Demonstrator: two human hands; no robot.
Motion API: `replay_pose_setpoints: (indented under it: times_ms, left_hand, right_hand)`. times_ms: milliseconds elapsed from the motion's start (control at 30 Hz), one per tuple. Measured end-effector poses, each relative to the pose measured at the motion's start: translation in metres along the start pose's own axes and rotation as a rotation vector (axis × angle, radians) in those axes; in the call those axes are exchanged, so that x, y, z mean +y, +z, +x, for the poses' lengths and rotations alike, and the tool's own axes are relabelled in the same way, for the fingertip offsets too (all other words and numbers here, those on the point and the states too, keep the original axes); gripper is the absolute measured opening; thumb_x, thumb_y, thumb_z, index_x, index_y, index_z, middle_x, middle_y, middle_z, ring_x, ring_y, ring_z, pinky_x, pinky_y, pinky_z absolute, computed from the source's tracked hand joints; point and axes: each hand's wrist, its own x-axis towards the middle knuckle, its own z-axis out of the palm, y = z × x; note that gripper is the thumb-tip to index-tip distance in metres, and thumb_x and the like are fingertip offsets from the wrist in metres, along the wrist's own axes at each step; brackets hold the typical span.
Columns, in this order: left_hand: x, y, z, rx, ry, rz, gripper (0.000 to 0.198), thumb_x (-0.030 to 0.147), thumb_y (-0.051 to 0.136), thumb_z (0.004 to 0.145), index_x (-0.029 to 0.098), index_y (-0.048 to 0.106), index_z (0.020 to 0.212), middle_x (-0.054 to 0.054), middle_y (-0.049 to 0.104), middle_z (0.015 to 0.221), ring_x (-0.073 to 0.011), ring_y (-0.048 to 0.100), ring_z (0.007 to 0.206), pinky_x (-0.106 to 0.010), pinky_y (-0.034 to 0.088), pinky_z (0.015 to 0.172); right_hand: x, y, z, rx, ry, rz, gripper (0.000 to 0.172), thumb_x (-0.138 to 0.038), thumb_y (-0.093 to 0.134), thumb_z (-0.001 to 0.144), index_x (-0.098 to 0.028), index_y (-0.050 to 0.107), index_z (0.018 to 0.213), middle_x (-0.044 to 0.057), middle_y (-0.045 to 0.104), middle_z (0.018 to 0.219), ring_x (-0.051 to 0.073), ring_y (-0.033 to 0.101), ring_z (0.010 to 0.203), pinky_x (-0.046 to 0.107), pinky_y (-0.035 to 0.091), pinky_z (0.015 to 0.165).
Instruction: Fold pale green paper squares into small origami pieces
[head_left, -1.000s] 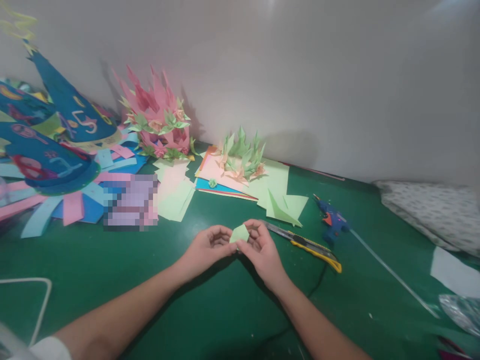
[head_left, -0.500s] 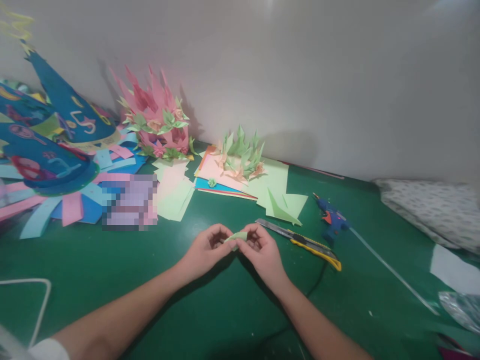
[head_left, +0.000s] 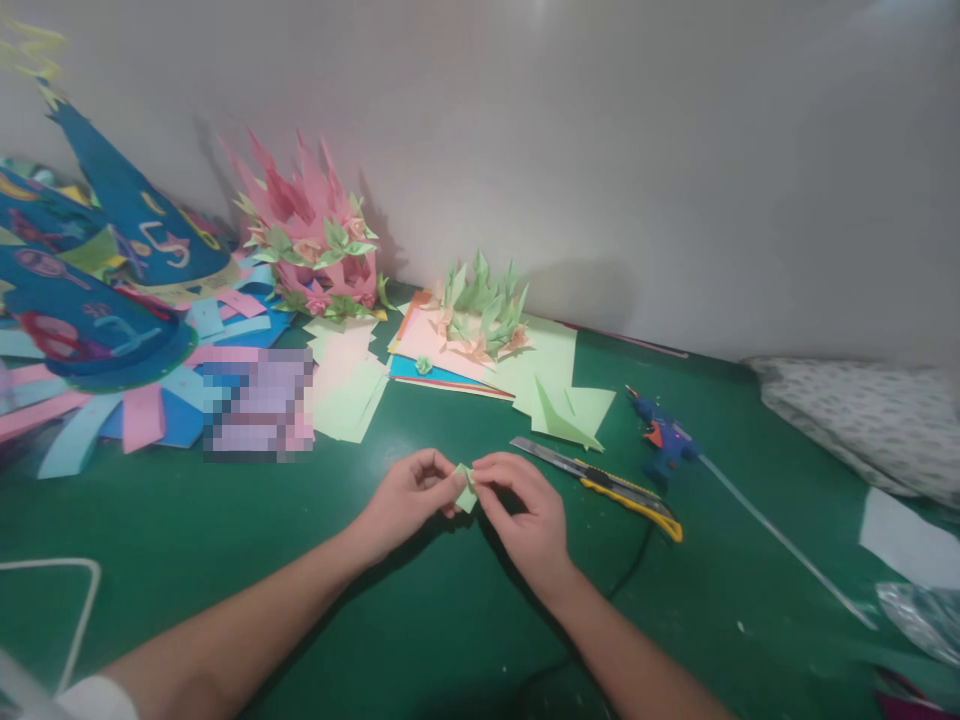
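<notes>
A: What is the central item?

B: 1 small folded piece of light green paper (head_left: 465, 489), pale and creased, with a pointed lower corner. It is held just above the green worktop (head_left: 225, 520), near the middle of the view.

A: How does it sit against the fingers?

B: It lies between the 2 hands. The left hand (head_left: 409, 497) pinches its left edge with closed fingers (head_left: 450, 482); the right hand (head_left: 529, 510) pinches its upper right edge, fingers likewise closed on the paper. Most of the piece shows in the gap between the fingertips.

A: What surrounds it, by count?

B: 1 yellow utility knife (head_left: 600, 480) lies just right of the right hand, blade extended. 1 blue glue gun (head_left: 664, 437) lies beyond it. 1 folded green sheet (head_left: 562, 412) lies behind the knife. 1 green paper ornament (head_left: 484, 310) rests on stacked coloured sheets, and 1 pink paper ornament (head_left: 311, 235) stands farther left by the wall. 2 blue cone hats (head_left: 139, 215) lie at far left among paper strips.
</notes>
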Motion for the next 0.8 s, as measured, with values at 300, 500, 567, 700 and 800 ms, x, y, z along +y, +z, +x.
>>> replay_pose_setpoints:
  times_ms: [300, 500, 567, 700, 800]
  left_hand:
    - [-0.0013, -0.0045, 0.0025, -0.023, -0.044, -0.063, 0.024, 0.035, 0.063, 0.07, 0.013, 0.054, 0.071, 0.004, 0.056, 0.06, -0.0077, 0.055, 0.053, -0.02, 0.041, 0.056]
    - [-0.0013, -0.0073, 0.0037, -0.059, -0.062, -0.114, 0.026, 0.038, 0.063, 0.069, 0.013, 0.057, 0.072, 0.002, 0.058, 0.062, -0.0078, 0.054, 0.053, -0.021, 0.042, 0.058]
    - [-0.0012, -0.0076, 0.0038, -0.059, -0.072, -0.13, 0.026, 0.038, 0.064, 0.069, 0.013, 0.056, 0.071, 0.002, 0.058, 0.061, -0.0078, 0.054, 0.053, -0.021, 0.042, 0.058]
    - [-0.0006, -0.0075, 0.004, -0.053, -0.087, -0.135, 0.025, 0.037, 0.064, 0.068, 0.013, 0.055, 0.07, 0.003, 0.057, 0.061, -0.0075, 0.054, 0.053, -0.021, 0.041, 0.058]
    - [-0.0009, -0.0071, 0.0036, -0.051, -0.086, -0.114, 0.025, 0.036, 0.065, 0.068, 0.013, 0.055, 0.069, 0.004, 0.057, 0.058, -0.0074, 0.054, 0.052, -0.02, 0.04, 0.057]
  right_hand:
    - [0.0096, -0.0024, -0.0003, -0.099, -0.114, -0.087, 0.017, -0.013, 0.053, 0.08, -0.023, 0.065, 0.085, 0.005, 0.063, 0.091, 0.016, 0.059, 0.085, 0.03, 0.048, 0.074]
    - [0.0083, -0.0032, 0.0008, -0.108, -0.094, -0.106, 0.015, -0.015, 0.052, 0.081, -0.023, 0.063, 0.084, 0.005, 0.064, 0.088, 0.017, 0.059, 0.085, 0.031, 0.048, 0.075]
    - [0.0072, -0.003, 0.0006, -0.077, -0.065, -0.112, 0.013, -0.016, 0.054, 0.08, -0.023, 0.063, 0.085, 0.004, 0.065, 0.087, 0.017, 0.06, 0.084, 0.03, 0.049, 0.074]
    - [0.0061, -0.0025, -0.0002, -0.041, -0.067, -0.122, 0.013, -0.017, 0.055, 0.079, -0.023, 0.065, 0.085, 0.004, 0.067, 0.087, 0.018, 0.061, 0.083, 0.032, 0.049, 0.077]
    - [0.006, -0.0024, -0.0002, -0.022, -0.059, -0.126, 0.014, -0.017, 0.055, 0.08, -0.024, 0.066, 0.085, 0.004, 0.067, 0.086, 0.018, 0.061, 0.083, 0.032, 0.049, 0.076]
